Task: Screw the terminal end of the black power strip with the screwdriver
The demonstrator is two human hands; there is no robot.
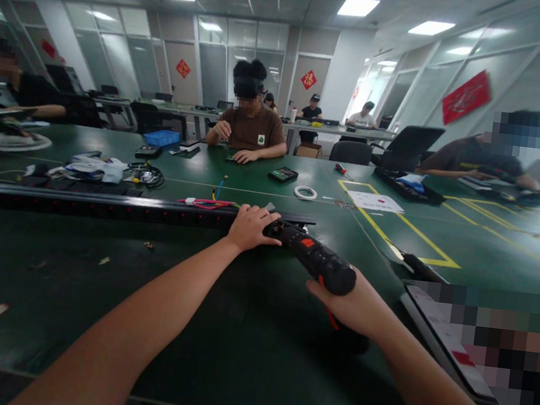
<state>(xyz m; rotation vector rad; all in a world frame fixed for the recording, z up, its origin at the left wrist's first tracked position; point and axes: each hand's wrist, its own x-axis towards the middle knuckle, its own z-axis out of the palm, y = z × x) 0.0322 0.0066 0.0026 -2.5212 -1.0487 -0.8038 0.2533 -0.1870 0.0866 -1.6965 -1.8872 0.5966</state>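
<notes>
A long black strip with small red marks along its side lies across the table, running off to the left. My left hand is closed over it near its right end, thumb toward the tool's nose. In my right hand is a black cordless power drill with an orange-red switch, gripped by its handle. Its nose points at the strip's right end, beside my left thumb; the bit's exact contact is hidden. Red and yellow wires with a white connector lie along the strip, just left of my left hand.
Beyond the strip are a tape roll, a red screwdriver, a blue basket and a cable coil. A tablet-like panel lies at right. A person works opposite; others sit left, right and behind.
</notes>
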